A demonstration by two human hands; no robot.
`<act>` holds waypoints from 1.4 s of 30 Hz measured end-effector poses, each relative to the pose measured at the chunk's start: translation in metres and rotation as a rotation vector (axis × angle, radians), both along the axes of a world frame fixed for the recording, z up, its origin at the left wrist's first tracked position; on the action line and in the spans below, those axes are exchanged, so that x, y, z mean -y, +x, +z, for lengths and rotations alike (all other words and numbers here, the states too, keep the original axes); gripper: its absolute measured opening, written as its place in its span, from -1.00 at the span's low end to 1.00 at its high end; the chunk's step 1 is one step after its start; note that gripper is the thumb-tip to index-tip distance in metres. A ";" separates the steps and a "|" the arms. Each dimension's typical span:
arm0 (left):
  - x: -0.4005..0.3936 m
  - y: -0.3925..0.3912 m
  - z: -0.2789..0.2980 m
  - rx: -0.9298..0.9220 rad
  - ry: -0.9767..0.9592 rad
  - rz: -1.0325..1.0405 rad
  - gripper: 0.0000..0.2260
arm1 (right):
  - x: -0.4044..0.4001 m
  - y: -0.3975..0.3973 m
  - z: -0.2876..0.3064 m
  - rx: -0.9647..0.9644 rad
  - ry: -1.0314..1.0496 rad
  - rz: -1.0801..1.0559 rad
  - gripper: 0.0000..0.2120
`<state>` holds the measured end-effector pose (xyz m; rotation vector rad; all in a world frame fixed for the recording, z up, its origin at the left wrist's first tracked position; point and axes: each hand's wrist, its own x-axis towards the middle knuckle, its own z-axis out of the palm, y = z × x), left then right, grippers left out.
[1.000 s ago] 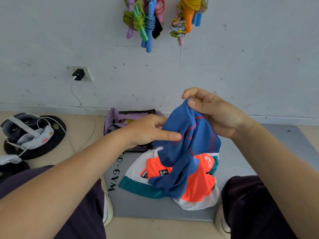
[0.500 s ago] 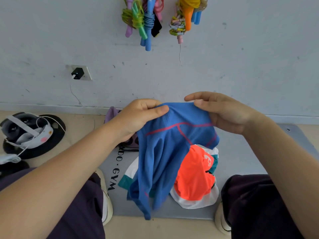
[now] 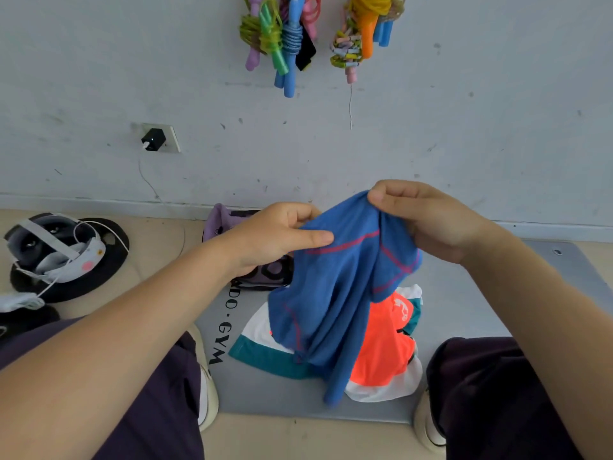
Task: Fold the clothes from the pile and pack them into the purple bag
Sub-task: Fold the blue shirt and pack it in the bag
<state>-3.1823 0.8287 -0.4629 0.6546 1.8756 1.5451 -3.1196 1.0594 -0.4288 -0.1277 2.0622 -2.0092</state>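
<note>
A blue garment with pink seams (image 3: 335, 300) hangs in the air over the pile. My left hand (image 3: 275, 234) pinches its upper left edge, and my right hand (image 3: 428, 217) grips the top right part, held slightly higher. Below it lies the pile: an orange garment (image 3: 381, 346) on top of a white and teal one (image 3: 258, 343), all on a grey mat (image 3: 464, 307). The purple bag (image 3: 222, 217) sits behind my left hand against the wall and is mostly hidden.
My knees in dark trousers and my pale shoes flank the pile. A headset with white cables (image 3: 56, 250) lies on a black disc at the left. Jump ropes (image 3: 288, 38) hang on the wall above, and a charger (image 3: 153, 139) is plugged into a socket.
The hands, spread wide apart half a second ago, have come closer together. The right hand has risen a little, so the blue garment hangs narrower and bunched.
</note>
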 end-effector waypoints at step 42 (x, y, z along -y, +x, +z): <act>-0.003 0.008 0.034 -0.342 0.011 0.257 -0.89 | 0.052 0.003 -0.013 -0.390 0.363 -0.279 -0.81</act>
